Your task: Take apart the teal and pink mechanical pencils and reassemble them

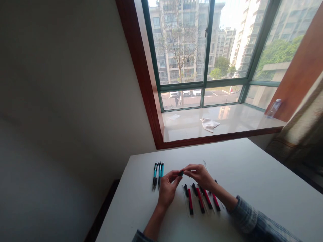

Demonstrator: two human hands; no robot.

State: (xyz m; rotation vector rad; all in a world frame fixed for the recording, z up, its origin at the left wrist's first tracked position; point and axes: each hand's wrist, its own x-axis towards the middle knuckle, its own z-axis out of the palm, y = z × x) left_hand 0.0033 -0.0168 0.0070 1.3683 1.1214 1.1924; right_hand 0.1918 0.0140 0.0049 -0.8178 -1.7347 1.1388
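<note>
Above the white table, my left hand pinches a small black piece, probably a pen part, between thumb and fingertips. From the other side, the fingertips of my right hand close on the same piece. Its exact shape is mostly covered by the fingers. Several pens in blue, white and black lie side by side just left of my left hand. Below my right hand are red barrels, black pen parts and thin clear refills, set out in groups; my right forearm covers some of them.
The white table meets the wall and a windowsill with a red-brown wooden frame. On the sill lie a crumpled white cloth or tissue and a clear bottle. A thin clear stick lies behind my right hand. A curtain hangs at the right.
</note>
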